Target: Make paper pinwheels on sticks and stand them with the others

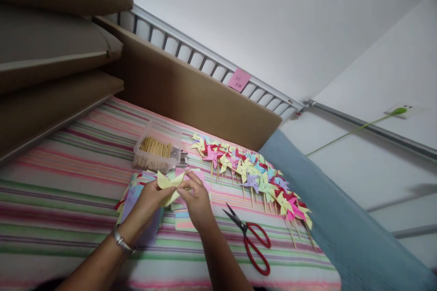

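Note:
Between my hands is a pale yellow paper pinwheel [166, 182], partly folded, with its corners lifted. My left hand [152, 193] is closed on its left side, thumb on top. At its right edge, my right hand [194, 193] pinches the paper between thumb and fingertips. Below the hands lie stacks of coloured paper sheets [136, 198], purple, blue and pink among them. Just beyond them stands a clear plastic box [141, 163] holding many thin wooden sticks [155, 148]. Scissors [246, 232] with red handles lie to the right of my right hand, blades apart.
Rows of finished paper pinwheels [252, 181] on sticks cover the right side of the striped cloth [85, 200]. A brown board [191, 95] stands behind, against a metal rail bearing a pink note [239, 79]. Large brown padded slabs [51, 41] rise at left; blue fabric [327, 209] lies at right.

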`<act>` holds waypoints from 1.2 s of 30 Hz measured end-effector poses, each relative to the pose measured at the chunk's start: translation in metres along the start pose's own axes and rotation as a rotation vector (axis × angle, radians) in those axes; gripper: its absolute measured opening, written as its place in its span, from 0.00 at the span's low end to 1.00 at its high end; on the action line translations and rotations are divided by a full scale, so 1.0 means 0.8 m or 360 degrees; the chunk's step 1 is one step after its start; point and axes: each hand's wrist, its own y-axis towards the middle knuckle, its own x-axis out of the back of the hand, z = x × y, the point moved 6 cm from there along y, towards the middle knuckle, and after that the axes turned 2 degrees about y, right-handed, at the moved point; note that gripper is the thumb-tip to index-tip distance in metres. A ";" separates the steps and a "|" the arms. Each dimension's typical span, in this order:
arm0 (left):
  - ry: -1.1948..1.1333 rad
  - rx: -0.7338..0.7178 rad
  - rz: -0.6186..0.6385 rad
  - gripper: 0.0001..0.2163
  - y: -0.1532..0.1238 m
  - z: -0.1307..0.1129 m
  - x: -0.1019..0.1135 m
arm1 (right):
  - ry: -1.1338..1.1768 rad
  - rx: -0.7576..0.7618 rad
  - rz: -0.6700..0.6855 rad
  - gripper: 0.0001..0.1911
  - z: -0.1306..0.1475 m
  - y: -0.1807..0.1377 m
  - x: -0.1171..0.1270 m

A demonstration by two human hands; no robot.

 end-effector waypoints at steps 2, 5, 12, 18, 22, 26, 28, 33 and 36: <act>0.0006 0.0007 -0.0027 0.15 -0.001 -0.002 0.000 | 0.0005 0.0003 0.0002 0.05 0.000 0.000 0.000; 0.0017 0.0023 -0.0033 0.15 -0.002 -0.003 -0.001 | 0.0001 0.0015 0.0011 0.05 -0.001 -0.001 0.000; 0.0082 0.0007 0.0009 0.16 0.002 0.004 0.001 | 0.0018 -0.0068 0.0004 0.04 -0.006 0.000 -0.001; 0.0122 -0.0016 0.0031 0.15 0.005 0.004 0.003 | 0.0233 -0.0106 -0.0040 0.02 -0.007 0.001 0.000; 0.0122 -0.0023 0.0037 0.15 0.004 0.004 0.002 | 0.0360 -0.0121 -0.0030 0.02 -0.003 0.000 -0.002; 0.0147 0.0001 0.0024 0.14 0.002 0.002 0.001 | 0.0366 -0.0149 -0.0039 0.02 -0.003 -0.002 -0.003; 0.0182 -0.0003 -0.0009 0.13 0.002 0.001 0.003 | 0.0369 -0.0161 -0.0068 0.02 -0.007 -0.002 -0.004; 0.0268 -0.0025 -0.0062 0.13 0.005 0.002 0.007 | 0.0376 -0.0235 -0.0133 0.04 -0.024 0.003 -0.007; 0.0195 -0.0008 0.0026 0.14 0.003 0.002 0.004 | 0.0382 -0.0271 -0.0121 0.05 -0.027 0.005 -0.008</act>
